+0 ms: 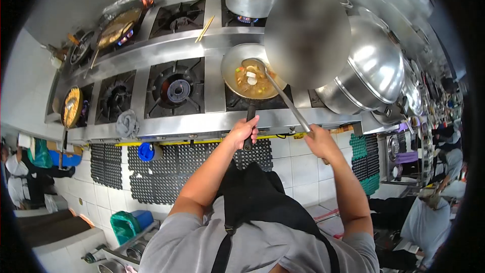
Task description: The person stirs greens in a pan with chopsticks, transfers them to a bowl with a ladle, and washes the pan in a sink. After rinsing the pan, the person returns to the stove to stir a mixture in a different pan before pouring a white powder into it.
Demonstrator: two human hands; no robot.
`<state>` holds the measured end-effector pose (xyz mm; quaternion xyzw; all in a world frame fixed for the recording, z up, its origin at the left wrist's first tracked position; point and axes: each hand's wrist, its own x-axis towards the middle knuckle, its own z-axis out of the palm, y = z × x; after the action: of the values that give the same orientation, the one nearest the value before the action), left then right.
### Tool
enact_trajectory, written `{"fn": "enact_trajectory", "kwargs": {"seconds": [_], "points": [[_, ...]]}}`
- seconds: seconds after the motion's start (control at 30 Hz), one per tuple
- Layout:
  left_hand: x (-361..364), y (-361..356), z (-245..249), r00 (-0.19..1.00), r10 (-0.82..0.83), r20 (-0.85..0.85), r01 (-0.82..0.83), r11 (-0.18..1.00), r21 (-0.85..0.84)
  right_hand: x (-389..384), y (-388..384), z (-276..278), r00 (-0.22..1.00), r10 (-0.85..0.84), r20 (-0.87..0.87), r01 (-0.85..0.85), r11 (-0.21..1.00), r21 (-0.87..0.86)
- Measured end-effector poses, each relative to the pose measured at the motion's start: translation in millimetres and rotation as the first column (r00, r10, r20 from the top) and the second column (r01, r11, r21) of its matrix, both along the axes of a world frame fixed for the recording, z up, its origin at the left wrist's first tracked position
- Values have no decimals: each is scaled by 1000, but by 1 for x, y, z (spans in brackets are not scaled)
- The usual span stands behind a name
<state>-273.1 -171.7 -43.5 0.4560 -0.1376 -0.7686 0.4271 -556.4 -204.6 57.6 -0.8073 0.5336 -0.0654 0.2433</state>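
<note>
In the middle of the head view a frying pan sits over a front burner, holding brown sauce with vegetable pieces and white chunks. My left hand is wrapped round the pan's black handle. A long-handled metal ladle runs from the food to my right hand, which is closed on its handle. The ladle's bowl rests inside the pan, at the far side of the food.
Behind the pan a large pot stands over a lit burner. A big domed metal lid is at the right. Another pan, chopsticks and a grey cloth lie leftward. Co-workers stand at both sides.
</note>
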Motion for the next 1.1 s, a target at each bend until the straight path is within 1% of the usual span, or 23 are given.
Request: {"fn": "enact_trajectory", "kwargs": {"seconds": [0.03, 0.1, 0.13, 0.2, 0.23, 0.27, 0.3, 0.33, 0.4, 0.47, 0.5, 0.53, 0.6, 0.63, 0.73, 0.8, 0.97, 1.03, 1.1], "points": [[1, 0, 0, 1000, 1, -8, -1, 1000, 0, -3, 0, 13, 1000, 12, -15, -12, 1000, 9], [4, 3, -2, 1000, 6, -24, -6, 1000, 9, -5, -1, 47, 1000, 8, -29, -4, 993, 119], [6, 3, -2, 1000, -1, -30, 2, 1000, 11, -3, 3, 54, 999, 11, -39, -6, 993, 120], [10, 2, -1, 999, 2, -54, -1, 1000, 18, -2, 15, 66, 995, -7, -97, 4, 999, -35], [10, 2, 0, 999, -5, -37, 6, 1000, 20, 4, 22, 73, 999, -12, -51, 9, 998, -66], [11, 3, -1, 1000, -13, -19, 13, 1000, 28, 13, 25, 83, 998, -7, -60, 3, 998, -56], [12, 4, -1, 999, -20, -35, 21, 999, 29, 23, 29, 93, 993, -93, -74, 99, 992, 83], [11, 5, 0, 999, -19, -41, 20, 999, 41, 28, 32, 96, 979, -178, -100, 196, 957, 216], [12, 4, 4, 999, -12, -40, 13, 1000, 25, 28, 31, 80, 984, -161, -77, 174, 959, 223], [12, 5, 5, 999, -17, -39, 18, 999, 30, 25, 28, 58, 996, -45, -82, 55, 990, 130], [12, 4, 5, 999, -22, -36, 23, 999, 29, 24, 25, 49, 991, -4, -132, 14, 997, 72], [12, 5, 6, 999, -11, -40, 12, 999, 32, 21, 25, 46, 991, 7, -136, 3, 997, 74], [12, 4, 7, 1000, -19, 15, 18, 999, 26, 19, 22, 42, 991, 41, -125, -37, 999, 37], [11, 5, 7, 1000, -15, 19, 14, 999, 32, 16, 20, 41, 984, 51, -172, -43, 998, 48], [9, 5, 8, 1000, 8, 9, -8, 999, 32, 16, 17, 46, 979, 67, -194, -56, 997, 59], [10, 6, 12, 1000, 4, 18, -4, 999, 39, 12, 15, 36, 976, 87, -197, -75, 995, 66], [4, 5, 2, 999, 5, 43, -6, 1000, 26, 13, 14, 35, 960, 142, -243, -127, 989, 78], [2, 4, 4, 999, 14, 44, -14, 1000, 14, 12, 11, 27, 946, 159, -283, -151, 987, 51], [0, 5, 8, 999, 44, 20, -45, 998, 43, 7, 5, 18, 940, 183, -289, -182, 983, 33]]}}
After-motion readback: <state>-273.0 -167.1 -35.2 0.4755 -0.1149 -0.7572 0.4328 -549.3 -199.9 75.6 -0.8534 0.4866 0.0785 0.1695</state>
